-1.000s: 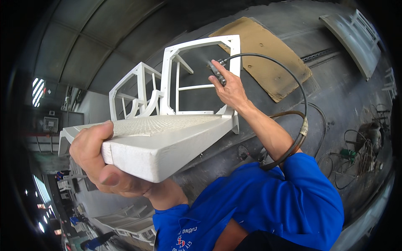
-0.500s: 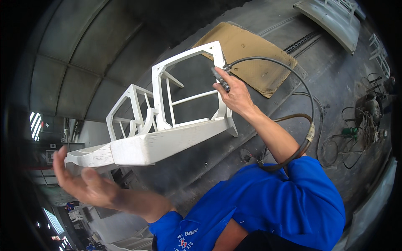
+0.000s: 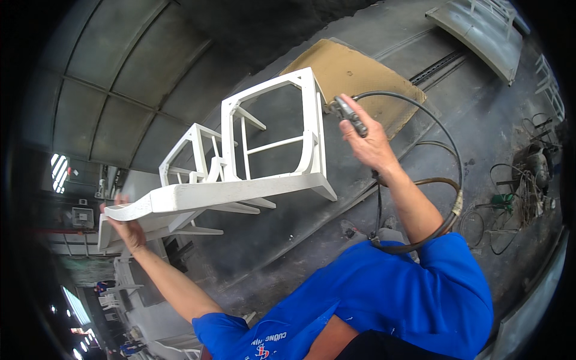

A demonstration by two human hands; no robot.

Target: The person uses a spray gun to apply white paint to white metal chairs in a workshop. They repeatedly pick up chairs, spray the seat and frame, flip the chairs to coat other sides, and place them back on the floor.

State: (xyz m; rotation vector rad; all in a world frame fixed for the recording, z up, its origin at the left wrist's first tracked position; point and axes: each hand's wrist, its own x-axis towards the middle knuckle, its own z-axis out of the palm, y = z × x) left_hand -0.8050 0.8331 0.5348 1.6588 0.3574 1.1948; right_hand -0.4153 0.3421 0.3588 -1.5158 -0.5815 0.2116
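A white chair frame (image 3: 240,191) without a seat panel lies on its side in front of me. My left hand (image 3: 130,233) grips the far left end of its backrest. The palm shows below the edge, and some fingertips show above it. In my right hand (image 3: 375,146) is a metal spray gun (image 3: 350,117), held to the right of the open seat frame and apart from it. A dark hose (image 3: 445,129) runs from the gun in a loop round to my right forearm. Just behind stands a second white chair frame (image 3: 193,150), partly hidden by the first.
Brown cardboard (image 3: 354,72) lies on the dusty grey floor beyond the chair. Grey panels (image 3: 108,60) form a wall at the left. Coiled hoses and a machine (image 3: 531,165) sit at the right, and a curved metal sheet (image 3: 480,36) is at the far right.
My left hand has moved from in front of the backrest to its end and now grips it. The chair has tilted slightly. My right hand has drawn the spray gun rightward, away from the frame.
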